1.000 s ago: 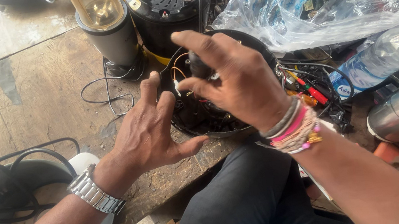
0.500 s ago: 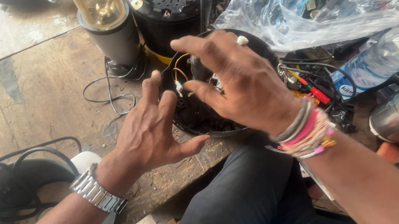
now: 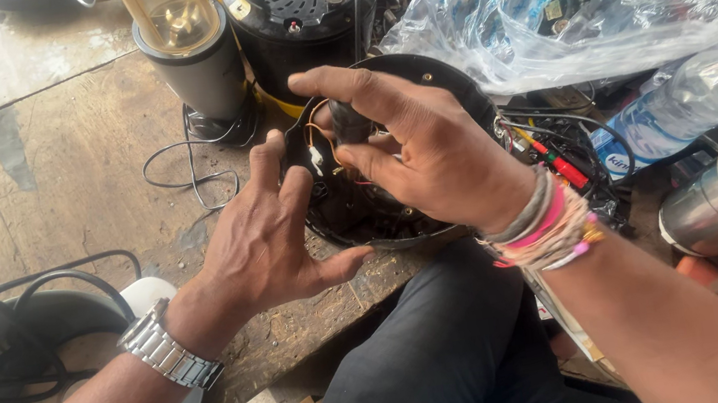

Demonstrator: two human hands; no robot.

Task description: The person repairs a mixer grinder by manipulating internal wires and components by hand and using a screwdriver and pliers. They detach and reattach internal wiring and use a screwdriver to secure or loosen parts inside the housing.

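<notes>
At the workbench's near edge the left hand (image 3: 267, 241) lies spread against the left rim of the round black appliance base (image 3: 351, 212), while the right hand (image 3: 426, 151), directly above its open middle, pinches a small dark part (image 3: 349, 124) standing upright.

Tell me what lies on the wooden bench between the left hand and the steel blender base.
In the head view, a thin black cord loops on the bare wood between the left hand and the steel blender base.
</notes>
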